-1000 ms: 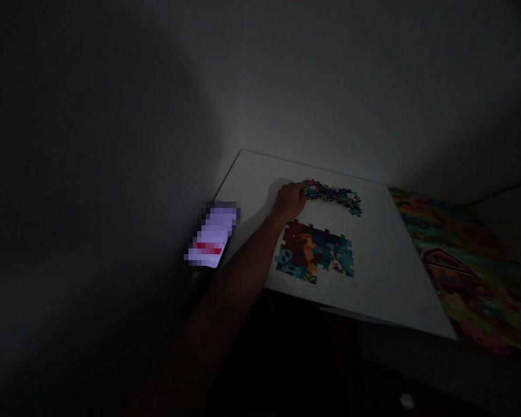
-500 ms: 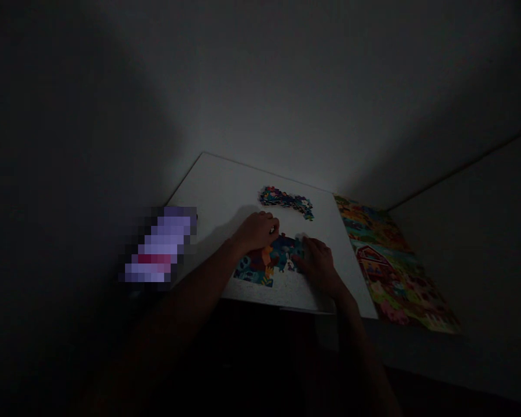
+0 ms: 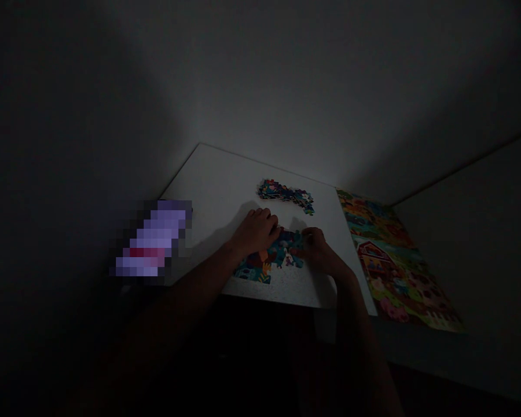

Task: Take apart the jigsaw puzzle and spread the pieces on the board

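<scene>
Two hands on a part-built jigsaw, dim room

Left hand and right hand, fingers curled, pressing assembled puzzle section on white board; loose-piece cluster at 12 o'clock; picture sheet at 3 o'clock.

A board lay on the table, with its far left corner towards the wall. On the near part of the board sat a joined puzzle section. The left hand rested on the far left side of this section, and the right hand rested on its right side, so the section lay between and partly under them. Behind the hands, further on the board, lay a smaller group of puzzle pieces, apart from the joined section. Just beside the right edge of the board lay a picture sheet. A lit screen was beside the left edge of the board.
</scene>
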